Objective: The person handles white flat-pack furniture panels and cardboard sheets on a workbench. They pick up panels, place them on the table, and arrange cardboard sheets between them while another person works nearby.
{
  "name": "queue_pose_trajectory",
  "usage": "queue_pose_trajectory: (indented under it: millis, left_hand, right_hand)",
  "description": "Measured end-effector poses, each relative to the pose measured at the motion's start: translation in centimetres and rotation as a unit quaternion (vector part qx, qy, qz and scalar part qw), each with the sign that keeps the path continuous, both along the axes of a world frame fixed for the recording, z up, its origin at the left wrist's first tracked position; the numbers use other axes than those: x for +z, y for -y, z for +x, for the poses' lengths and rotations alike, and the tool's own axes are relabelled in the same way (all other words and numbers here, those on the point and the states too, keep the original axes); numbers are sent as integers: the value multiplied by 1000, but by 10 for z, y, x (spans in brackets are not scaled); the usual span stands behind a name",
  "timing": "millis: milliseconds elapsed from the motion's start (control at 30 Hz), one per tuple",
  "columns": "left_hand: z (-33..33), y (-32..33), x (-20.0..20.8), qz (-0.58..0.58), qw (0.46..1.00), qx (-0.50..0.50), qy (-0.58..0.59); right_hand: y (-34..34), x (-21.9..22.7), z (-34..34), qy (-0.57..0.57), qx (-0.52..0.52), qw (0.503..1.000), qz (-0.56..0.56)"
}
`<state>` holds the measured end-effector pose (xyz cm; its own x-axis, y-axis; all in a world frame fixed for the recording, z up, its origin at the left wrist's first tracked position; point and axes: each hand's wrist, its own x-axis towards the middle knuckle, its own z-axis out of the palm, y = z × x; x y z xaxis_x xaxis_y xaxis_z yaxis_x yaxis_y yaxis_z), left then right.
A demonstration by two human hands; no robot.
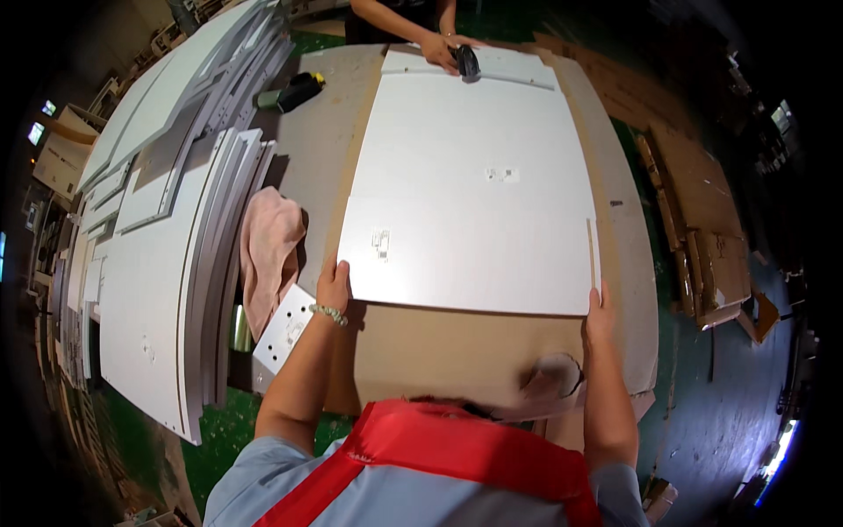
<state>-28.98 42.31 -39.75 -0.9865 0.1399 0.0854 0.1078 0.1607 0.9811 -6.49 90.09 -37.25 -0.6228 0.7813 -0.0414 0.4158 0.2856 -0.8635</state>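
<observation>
A large white panel (465, 237) lies flat across the cardboard-covered table before me, with small printed labels on its face. My left hand (332, 285) grips its near left corner, a beaded bracelet (327, 314) round the wrist. At the near right corner my right hand (601, 316) holds the side edge, next to a narrow brown strip (591, 255). Beyond the panel's far end, a narrower white board (518, 63) lies crosswise. There a co-worker's hand (436, 51) is on a black hand-held tool (467, 63) whose kind I cannot make out.
Tall stacks of white panels (154, 263) stand on the left. Between them and my panel are a pink cloth (272, 250), a small drilled white plate (285, 328) and a black and green tool (291, 93). Folded cardboard (716, 255) lies at the right. Brown cardboard (439, 351) covers the near table edge.
</observation>
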Motion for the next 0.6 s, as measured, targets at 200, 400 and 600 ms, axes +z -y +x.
queue_pose_trajectory:
  millis: [200,400,600]
  left_hand:
    - [-11,-13,11,52,996,5,78]
    - [-12,-6,8,30,995,-41,81]
    - [4,2,27,-83,984,-147,-50]
  right_hand:
    - [3,18,-12,66,-8,998,13]
    - [-6,14,-8,26,5,999,-25]
    - [-2,3,5,-46,-35,993,-99]
